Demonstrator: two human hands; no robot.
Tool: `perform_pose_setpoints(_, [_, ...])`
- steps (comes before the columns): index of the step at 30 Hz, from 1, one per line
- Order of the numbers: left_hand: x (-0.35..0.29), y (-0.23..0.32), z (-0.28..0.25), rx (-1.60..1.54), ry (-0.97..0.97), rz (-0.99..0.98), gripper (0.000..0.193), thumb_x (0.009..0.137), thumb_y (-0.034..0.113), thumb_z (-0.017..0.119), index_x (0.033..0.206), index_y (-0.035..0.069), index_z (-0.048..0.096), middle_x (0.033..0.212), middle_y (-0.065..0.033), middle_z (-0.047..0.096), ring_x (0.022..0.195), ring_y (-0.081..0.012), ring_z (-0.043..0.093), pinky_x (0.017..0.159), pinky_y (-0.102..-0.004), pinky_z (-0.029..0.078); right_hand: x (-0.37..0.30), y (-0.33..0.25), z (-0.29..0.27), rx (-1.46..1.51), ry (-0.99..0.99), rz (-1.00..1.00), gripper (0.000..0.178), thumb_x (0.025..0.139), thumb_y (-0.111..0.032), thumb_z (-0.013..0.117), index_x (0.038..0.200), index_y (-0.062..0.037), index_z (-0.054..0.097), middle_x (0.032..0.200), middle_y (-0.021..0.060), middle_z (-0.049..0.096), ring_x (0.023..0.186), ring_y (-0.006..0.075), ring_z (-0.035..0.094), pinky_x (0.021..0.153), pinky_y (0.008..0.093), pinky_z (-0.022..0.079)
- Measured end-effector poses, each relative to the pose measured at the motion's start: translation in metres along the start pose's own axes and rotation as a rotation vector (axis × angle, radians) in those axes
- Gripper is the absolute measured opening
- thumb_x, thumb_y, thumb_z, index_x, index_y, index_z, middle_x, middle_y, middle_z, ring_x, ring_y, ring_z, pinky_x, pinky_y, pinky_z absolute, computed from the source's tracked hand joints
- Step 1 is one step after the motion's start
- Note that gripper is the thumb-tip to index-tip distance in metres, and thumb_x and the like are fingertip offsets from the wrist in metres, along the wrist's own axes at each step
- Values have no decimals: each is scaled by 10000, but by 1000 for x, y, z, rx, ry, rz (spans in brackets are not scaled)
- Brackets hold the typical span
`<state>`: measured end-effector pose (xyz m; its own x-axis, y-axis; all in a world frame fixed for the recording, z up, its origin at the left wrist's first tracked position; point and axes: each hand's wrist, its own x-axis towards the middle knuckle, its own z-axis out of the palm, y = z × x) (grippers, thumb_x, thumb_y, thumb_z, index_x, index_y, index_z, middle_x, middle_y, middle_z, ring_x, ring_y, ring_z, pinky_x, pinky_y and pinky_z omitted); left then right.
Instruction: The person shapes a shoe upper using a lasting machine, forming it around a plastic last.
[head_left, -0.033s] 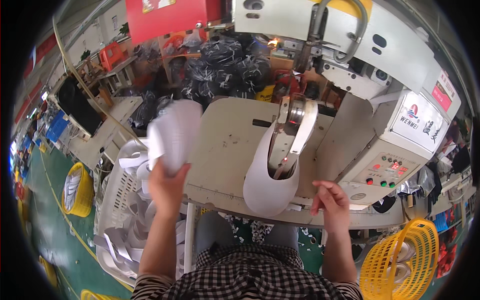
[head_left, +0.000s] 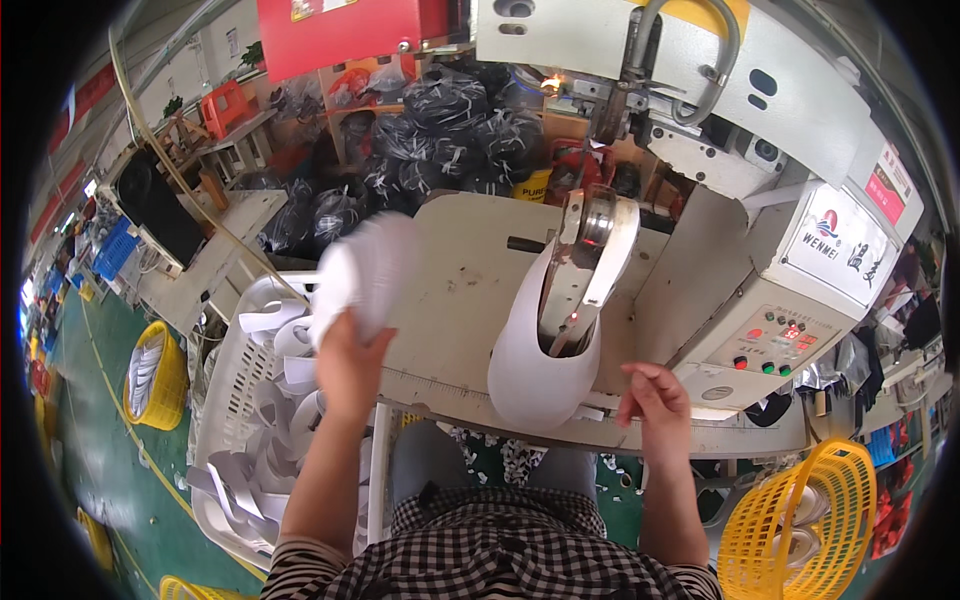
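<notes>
My left hand [head_left: 350,365] grips a white shoe upper [head_left: 365,275] by its lower end, raised above the left edge of the machine table. The piece is smeared by motion, so its details are unclear. Another white shoe upper [head_left: 542,388] sits toe toward me around the metal arm [head_left: 572,290] of the machine, with a small red light spot showing on the arm. To the right of that upper, apart from it, my right hand [head_left: 657,402] hovers over the table's front edge. Its fingers are loosely bent with gaps between them, and nothing shows in them.
A white basket [head_left: 225,425] of white uppers stands at the left. Yellow baskets stand at the right [head_left: 850,470] and on the far-left floor [head_left: 180,410]. The machine's control box [head_left: 770,345] rises at the right of the table [head_left: 450,290]. Black bags [head_left: 445,105] pile up behind.
My left hand and its upper have shifted slightly rightward. My right hand has barely moved, and the upper on the machine arm stays in place.
</notes>
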<state>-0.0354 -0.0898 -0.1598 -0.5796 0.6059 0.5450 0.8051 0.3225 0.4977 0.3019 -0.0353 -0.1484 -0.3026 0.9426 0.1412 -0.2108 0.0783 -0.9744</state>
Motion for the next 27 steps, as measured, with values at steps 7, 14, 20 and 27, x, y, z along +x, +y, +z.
perform_pose_setpoints(7, [-20, -24, 55, 149, -484, 326, 433, 710, 265, 659, 1060, 40, 539, 1028, -133, 549, 1003, -334, 474, 844, -391, 403, -1, 51, 0, -107, 23, 140, 205, 874, -146, 517, 1025, -9, 547, 789, 43, 566, 735, 114, 556, 622, 236, 456])
perform_pose_setpoints(14, [-36, 25, 16, -406, -292, 232, 400, 762, 220, 636, 1090, 31, 510, 1079, -133, 507, 1043, -309, 465, 884, -378, 383, 13, 54, 7, -106, 101, 84, 422, 899, -295, 467, 1183, 16, 441, 1099, 116, 531, 1012, 188, 518, 877, 327, 408])
perform_pose_setpoints(20, [-75, 48, 57, -1079, -770, -391, 464, 879, 312, 475, 1238, 30, 392, 1209, -99, 444, 1064, -218, 451, 892, -347, 363, 38, 41, 17, -105, -62, 197, 574, 894, -463, 401, 1212, 14, 425, 1079, 119, 531, 970, 196, 517, 865, 306, 394])
perform_pose_setpoints(27, [-65, 61, 41, -1228, -969, -666, 543, 902, 422, 376, 1285, 38, 351, 1253, -87, 415, 1146, -210, 384, 925, -363, 328, 42, 37, 20, -92, -102, 372, 553, 888, -495, 393, 1166, -23, 468, 1053, 91, 541, 947, 176, 526, 854, 315, 415])
